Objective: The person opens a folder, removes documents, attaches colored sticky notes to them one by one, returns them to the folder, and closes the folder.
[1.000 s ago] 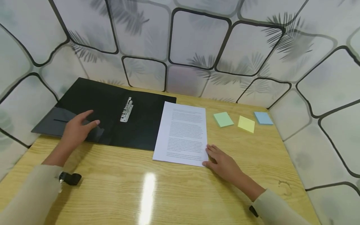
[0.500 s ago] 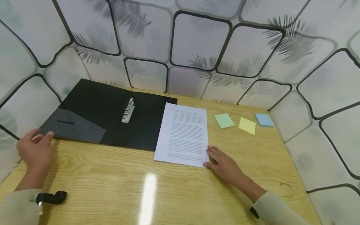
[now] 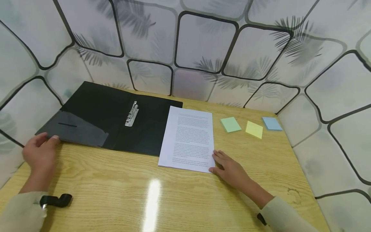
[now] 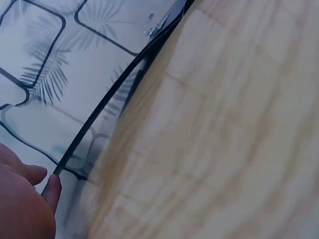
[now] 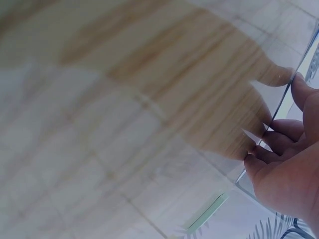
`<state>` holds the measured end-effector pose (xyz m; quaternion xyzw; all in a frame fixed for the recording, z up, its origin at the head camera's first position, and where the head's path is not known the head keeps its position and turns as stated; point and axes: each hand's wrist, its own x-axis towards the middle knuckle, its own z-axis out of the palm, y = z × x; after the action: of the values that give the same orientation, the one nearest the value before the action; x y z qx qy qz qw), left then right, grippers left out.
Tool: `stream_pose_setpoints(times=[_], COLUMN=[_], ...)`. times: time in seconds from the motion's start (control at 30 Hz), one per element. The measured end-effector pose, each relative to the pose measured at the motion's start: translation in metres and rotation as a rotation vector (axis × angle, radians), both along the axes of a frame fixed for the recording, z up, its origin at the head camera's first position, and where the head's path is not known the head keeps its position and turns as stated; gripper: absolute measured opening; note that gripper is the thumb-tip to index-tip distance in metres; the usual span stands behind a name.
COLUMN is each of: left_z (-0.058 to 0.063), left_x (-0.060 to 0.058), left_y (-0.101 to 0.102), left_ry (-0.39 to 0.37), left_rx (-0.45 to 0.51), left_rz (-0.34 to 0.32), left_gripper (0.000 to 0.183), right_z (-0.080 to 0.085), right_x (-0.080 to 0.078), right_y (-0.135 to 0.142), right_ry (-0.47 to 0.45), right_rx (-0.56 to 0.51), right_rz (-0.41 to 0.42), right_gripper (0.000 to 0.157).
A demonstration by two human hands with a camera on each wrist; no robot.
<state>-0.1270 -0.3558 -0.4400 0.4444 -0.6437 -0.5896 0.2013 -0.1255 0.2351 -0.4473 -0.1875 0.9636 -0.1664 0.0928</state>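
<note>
An opened black ring binder (image 3: 101, 103) lies at the left, its metal clip (image 3: 132, 114) near the middle and a clear pocket (image 3: 78, 127) inside its left cover. My left hand (image 3: 40, 153) pinches the near left corner of that cover; in the left wrist view, thumb and finger meet on the binder's thin edge (image 4: 99, 107). A stack of printed paper (image 3: 188, 138) overlaps the binder's right side. At the stack's lower right edge rests my right hand (image 3: 229, 167), fingers relaxed, with fingertips against the paper's side in the right wrist view.
Green (image 3: 230, 124), yellow (image 3: 254, 129) and blue (image 3: 271, 123) sticky note pads lie on the wooden table (image 3: 185, 199) right of the paper. Patterned fabric walls (image 3: 205, 42) enclose the table's back and sides.
My left hand has moved left and down, from over the binder's left cover to its near left corner, and now pinches it. My right hand stays by the paper.
</note>
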Motion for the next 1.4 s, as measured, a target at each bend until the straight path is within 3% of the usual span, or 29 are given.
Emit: stream_pose_setpoints(times=[0.17, 0.27, 0.43, 0.6, 0.77, 0.97, 1.23, 1.3, 1.4], left_z=[0.008, 0.016, 0.024, 0.033, 0.043, 0.042, 0.047, 0.05, 0.055], left_x=[-0.002, -0.004, -0.008, -0.016, -0.027, -0.04, -0.045, -0.045, -0.046], left_y=[0.007, 0.013, 0.024, 0.031, 0.028, 0.011, 0.001, 0.002, 0.002], left_ry=[0.214, 0.291, 0.277, 0.209, 0.182, 0.246, 0.261, 0.269, 0.323], left_rx=[0.066, 0.02, -0.228, -0.471, -0.598, -0.701, -0.702, -0.657, -0.51], left_rz=[0.04, 0.024, 0.005, 0.056, 0.109, 0.169, 0.255, 0.259, 0.264], left_gripper=[0.039, 0.04, 0.038, 0.038, 0.039, 0.037, 0.034, 0.035, 0.036], right_z=[0.001, 0.001, 0.001, 0.0, 0.002, 0.003, 0.003, 0.003, 0.003], right_x=[0.0, 0.0, 0.0, -0.001, -0.001, -0.001, -0.001, -0.001, -0.001], right_y=[0.0, 0.0, 0.001, 0.0, 0.0, -0.001, -0.001, -0.001, -0.001], right_ry=[0.001, 0.002, -0.001, -0.008, -0.013, -0.016, -0.021, -0.019, -0.023], right_rx=[-0.001, -0.002, 0.001, 0.009, 0.004, -0.001, 0.01, 0.011, 0.012], right_rz=[-0.001, -0.005, 0.001, 0.001, -0.001, -0.002, -0.004, -0.006, -0.006], right_gripper=[0.07, 0.07, 0.07, 0.07, 0.07, 0.07, 0.071, 0.07, 0.071])
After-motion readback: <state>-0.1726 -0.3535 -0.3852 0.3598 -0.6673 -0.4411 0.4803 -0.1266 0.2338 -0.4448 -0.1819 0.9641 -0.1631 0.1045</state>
